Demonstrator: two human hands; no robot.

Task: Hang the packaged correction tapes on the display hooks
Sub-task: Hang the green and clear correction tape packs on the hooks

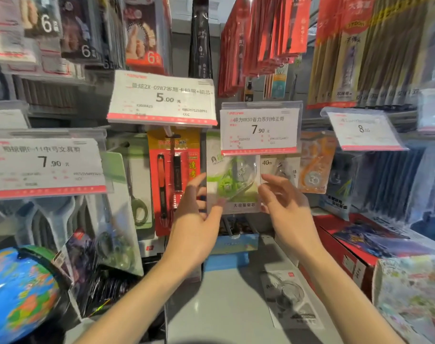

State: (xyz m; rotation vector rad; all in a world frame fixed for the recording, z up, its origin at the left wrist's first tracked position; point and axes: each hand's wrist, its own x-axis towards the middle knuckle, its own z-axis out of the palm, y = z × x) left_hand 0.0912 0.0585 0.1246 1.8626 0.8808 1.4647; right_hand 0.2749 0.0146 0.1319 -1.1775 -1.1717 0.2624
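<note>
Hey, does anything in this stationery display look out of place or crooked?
Yes. One packaged correction tape lies flat on the grey shelf below, not hung on a hook. Also the 5.00 price tag sits tilted, unlike the level 7.90 tag beside it.

The correction tape pack (232,180) is glossy clear plastic over a printed card. The price tags (259,130) are paper in shiny clear plastic holders. The globe (18,291) looks smooth and glossy.
</note>
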